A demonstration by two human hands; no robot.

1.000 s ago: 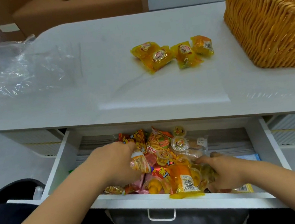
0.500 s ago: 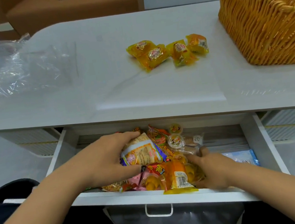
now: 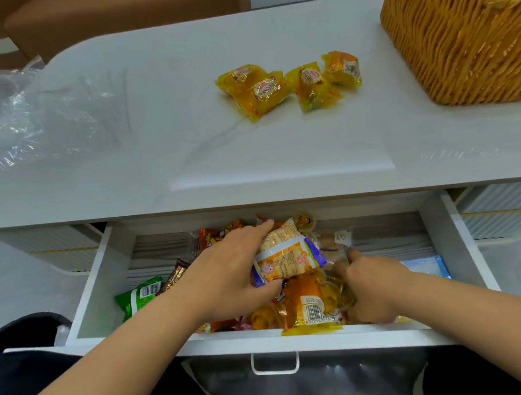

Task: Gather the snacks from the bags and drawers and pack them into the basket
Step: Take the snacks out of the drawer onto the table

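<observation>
Orange cracker packet [image 3: 289, 257] gripped by left hand [image 3: 230, 278]; right hand [image 3: 373, 285] among drawer [image 3: 97, 287] snacks

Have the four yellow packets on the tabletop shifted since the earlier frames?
No. The yellow packets keep the same spot left of the basket; only the camera view shifted.

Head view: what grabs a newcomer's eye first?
The open drawer at the bottom, crammed with colourful snacks, with both hands in it: the left hand grips a purple-and-orange snack pack, and the right hand digs in the pile beside it. Next, four yellow wrapped snacks sit loose mid-table, left of the wicker basket at top right.
</observation>
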